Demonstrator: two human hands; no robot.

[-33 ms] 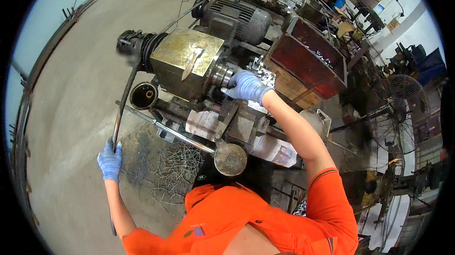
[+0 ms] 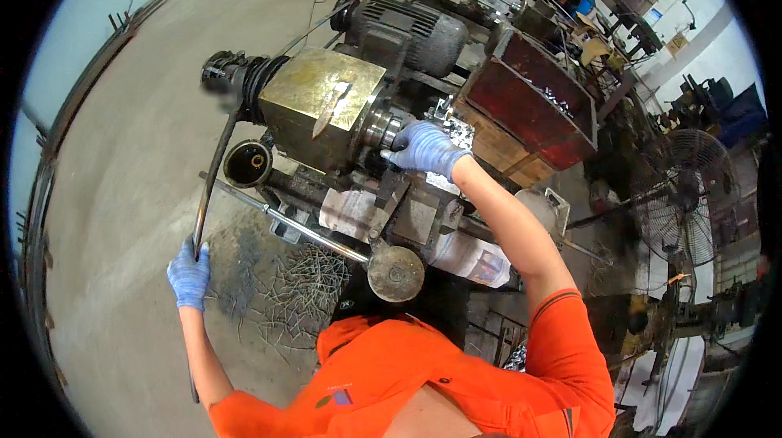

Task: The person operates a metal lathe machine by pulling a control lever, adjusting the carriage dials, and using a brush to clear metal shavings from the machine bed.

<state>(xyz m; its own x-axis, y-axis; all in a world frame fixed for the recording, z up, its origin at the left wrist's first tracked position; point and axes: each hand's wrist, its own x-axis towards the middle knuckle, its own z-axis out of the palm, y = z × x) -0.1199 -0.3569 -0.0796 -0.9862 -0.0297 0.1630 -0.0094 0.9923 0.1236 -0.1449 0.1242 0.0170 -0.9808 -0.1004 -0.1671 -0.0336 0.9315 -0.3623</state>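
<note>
My left hand (image 2: 190,277), in a blue knitted glove, is closed around a long dark lever bar (image 2: 213,173). The bar runs up to a black ringed collar (image 2: 259,89) on the left end of a small lathe's headstock (image 2: 305,133). My right hand (image 2: 426,150), gloved alike, has its fingers curled at the front of the steel chuck (image 2: 380,128). What those fingers grip is hidden by the hand. On the headstock's brassy top plate lies a flat, narrow tool (image 2: 331,112). Nearer my body is a round metal disc (image 2: 396,273).
Behind the headstock sits a ribbed motor (image 2: 419,35). A red metal bin (image 2: 533,96) with shiny chips stands at the right, and a caged fan (image 2: 684,190) beyond it. Thin metal rods (image 2: 305,291) lie heaped on the floor. A steel rod (image 2: 305,230) juts leftward from the machine.
</note>
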